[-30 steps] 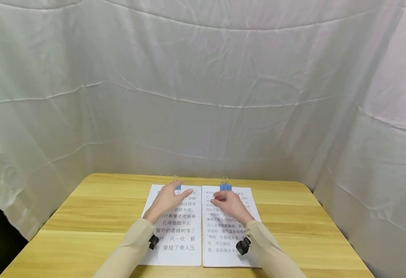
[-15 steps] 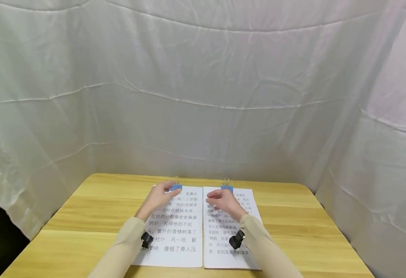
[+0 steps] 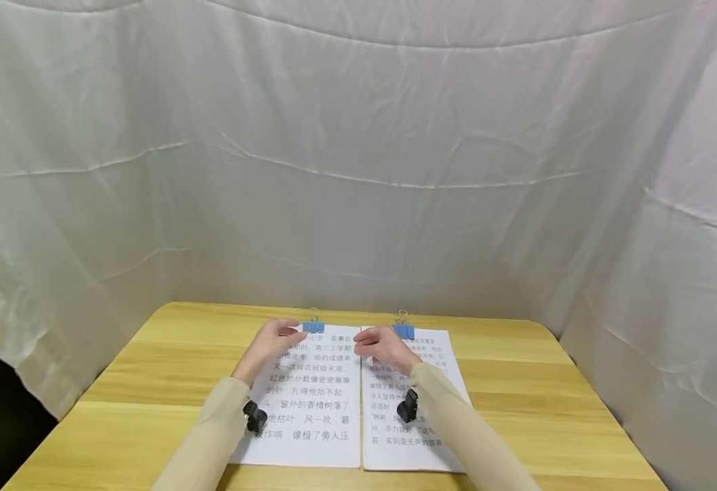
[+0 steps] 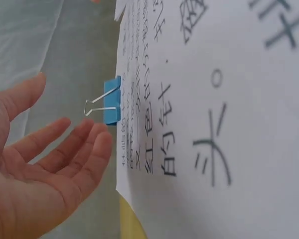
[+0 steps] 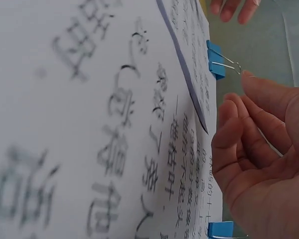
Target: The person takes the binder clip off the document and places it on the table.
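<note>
Two stacks of printed paper lie side by side, a left stack (image 3: 315,436) and a right stack (image 3: 407,453). A blue binder clip (image 3: 313,327) bites the top edge of the left stack, and another blue binder clip (image 3: 404,331) sits on the right one. My left hand (image 3: 271,343) hovers by the left clip's left side, holding nothing; the left wrist view shows its fingers (image 4: 65,144) spread and relaxed, just short of the clip. Loosely bent and bare, my right hand (image 3: 385,348) hangs over the right stack's upper left corner, its fingertips near the gap between the stacks.
Both stacks rest on a wooden table (image 3: 518,395) whose back edge lies just beyond the clips. Pale curtains (image 3: 358,170) enclose the back and sides. Each clip's wire handle stands up at the table's far side.
My left hand has shifted left, off the left clip, which now shows fully. My right hand has moved left toward the gap, uncovering more of the right clip.
</note>
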Available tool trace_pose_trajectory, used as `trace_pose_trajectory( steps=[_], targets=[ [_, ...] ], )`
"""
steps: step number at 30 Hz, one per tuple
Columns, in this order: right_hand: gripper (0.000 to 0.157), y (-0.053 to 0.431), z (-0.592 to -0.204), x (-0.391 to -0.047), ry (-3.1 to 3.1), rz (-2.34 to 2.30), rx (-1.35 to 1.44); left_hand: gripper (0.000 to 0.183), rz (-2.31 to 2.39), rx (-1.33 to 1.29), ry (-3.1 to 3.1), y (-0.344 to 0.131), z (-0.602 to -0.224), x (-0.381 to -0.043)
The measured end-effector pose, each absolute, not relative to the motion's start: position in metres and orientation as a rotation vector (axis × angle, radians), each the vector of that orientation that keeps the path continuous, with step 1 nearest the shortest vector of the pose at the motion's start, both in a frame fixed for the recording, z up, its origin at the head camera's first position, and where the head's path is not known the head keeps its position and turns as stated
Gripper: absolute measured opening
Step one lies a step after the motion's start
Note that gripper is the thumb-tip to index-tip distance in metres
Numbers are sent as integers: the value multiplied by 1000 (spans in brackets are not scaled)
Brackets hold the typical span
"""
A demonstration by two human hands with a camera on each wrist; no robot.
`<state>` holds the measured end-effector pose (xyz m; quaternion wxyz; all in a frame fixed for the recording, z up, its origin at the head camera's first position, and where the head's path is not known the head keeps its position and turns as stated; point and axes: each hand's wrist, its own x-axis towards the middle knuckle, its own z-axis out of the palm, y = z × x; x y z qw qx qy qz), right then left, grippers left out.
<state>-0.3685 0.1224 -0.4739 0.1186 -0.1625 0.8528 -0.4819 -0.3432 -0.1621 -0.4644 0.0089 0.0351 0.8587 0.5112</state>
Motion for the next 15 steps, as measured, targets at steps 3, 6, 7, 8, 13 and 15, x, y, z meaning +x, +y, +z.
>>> trace_pose_trajectory(
  steps=[3, 6, 7, 8, 13, 15],
  targets=[
    [37, 119, -477, -373, 2489, -1435, -469, 52, 1660, 82, 2612, -167, -467, -343],
    [39, 117, -478, -378, 2478, -1468, -422, 50, 1734, 32, 2514, -171, -470, -343],
    [40, 117, -477, -379, 2475, -1477, -409, 50, 1746, 16, 2492, -172, -470, -343],
    [40, 117, -477, -382, 2475, -1482, -388, 50, 1754, 11, 2474, -173, -471, -344],
    [42, 118, -478, -393, 2463, -1518, -301, 46, 1811, -9, 2417, -177, -474, -349],
    [43, 119, -480, -397, 2460, -1531, -268, 45, 1821, -20, 2406, -177, -474, -351]
  ],
)
